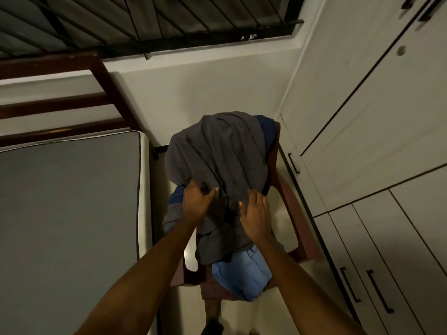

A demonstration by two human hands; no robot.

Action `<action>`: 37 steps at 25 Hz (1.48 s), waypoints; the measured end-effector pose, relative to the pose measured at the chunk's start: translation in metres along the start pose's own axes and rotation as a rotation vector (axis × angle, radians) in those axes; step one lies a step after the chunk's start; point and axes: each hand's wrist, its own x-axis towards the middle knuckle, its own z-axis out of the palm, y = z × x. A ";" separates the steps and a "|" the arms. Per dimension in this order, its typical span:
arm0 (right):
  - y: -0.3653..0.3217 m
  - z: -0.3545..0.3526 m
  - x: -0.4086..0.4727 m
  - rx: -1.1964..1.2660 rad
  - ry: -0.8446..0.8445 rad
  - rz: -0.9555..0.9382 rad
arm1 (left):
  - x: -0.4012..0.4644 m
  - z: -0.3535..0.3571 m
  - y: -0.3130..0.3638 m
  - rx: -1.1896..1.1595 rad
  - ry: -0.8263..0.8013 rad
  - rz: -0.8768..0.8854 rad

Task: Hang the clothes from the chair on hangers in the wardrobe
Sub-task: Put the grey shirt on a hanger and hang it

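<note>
Head view: white panelled wardrobe [377, 122] stood shut at right, dark red plastic chair [294, 201] beside it.
Dark grey shirt [217, 153] draped the chair-back over light blue trousers [244, 274]; left hand [197, 201] pinched it, right hand [256, 213] rested flat. Lifting it might drag the garments beneath off.

One chair [294, 213] carries three garments: one grey garment [217, 151], one dark blue garment [267, 131] and one light blue garment [242, 274]. Two hands reach in: the left hand [197, 201] and the right hand [256, 213]. There is one mattress [67, 201], one wardrobe [375, 141] with four black handles showing low down, and one barred window [145, 18].
</note>
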 end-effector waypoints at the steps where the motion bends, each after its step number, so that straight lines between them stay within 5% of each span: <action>1: -0.005 0.009 0.018 -0.009 -0.003 -0.010 | 0.020 0.005 0.002 0.003 0.023 -0.059; 8: -0.041 0.040 0.105 0.024 -0.051 0.013 | 0.075 0.008 0.014 -0.099 0.099 -0.404; 13: -0.060 0.048 0.140 0.218 -0.154 0.140 | 0.059 -0.009 0.002 -0.087 -0.033 -0.225; 18: -0.068 0.048 0.157 0.085 -0.216 0.114 | 0.046 -0.039 0.015 -0.308 -0.113 -0.222; 23: -0.076 0.018 0.153 0.573 -0.083 0.303 | 0.031 -0.063 0.052 -0.465 -0.126 -0.183; 37: -0.102 -0.187 0.081 1.282 -0.124 0.172 | -0.077 -0.139 0.212 -0.635 0.009 0.075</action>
